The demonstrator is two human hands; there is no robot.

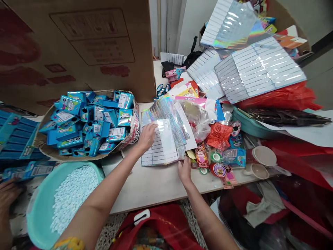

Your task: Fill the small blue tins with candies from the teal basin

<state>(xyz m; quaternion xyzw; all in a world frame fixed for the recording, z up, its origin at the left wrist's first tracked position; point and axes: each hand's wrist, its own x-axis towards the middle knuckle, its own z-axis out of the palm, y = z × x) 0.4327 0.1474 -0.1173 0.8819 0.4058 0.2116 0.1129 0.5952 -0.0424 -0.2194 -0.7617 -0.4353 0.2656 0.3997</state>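
Observation:
A stack of shiny silver sheets (pixel 166 147) lies on the table in front of me, the top one partly white with dark ruled lines. My left hand (pixel 147 136) is at the left edge of the top sheet, its fingers bent over the paper. At the lower right corner, my right hand (pixel 184 170) grips the edge of the sheets, its fingertips partly hidden. Behind them, glittery holographic sheets (pixel 166 111) are fanned out over a white sheet.
A carton of blue candy boxes (pixel 91 121) and a turquoise basin of pale blue candies (pixel 74 194) stand left. Another person's hand (pixel 9 196) is at the far left. Wrapped sweets and tape (pixel 217 159), cups (pixel 262 156) and more striped sheets (pixel 260 69) crowd the right.

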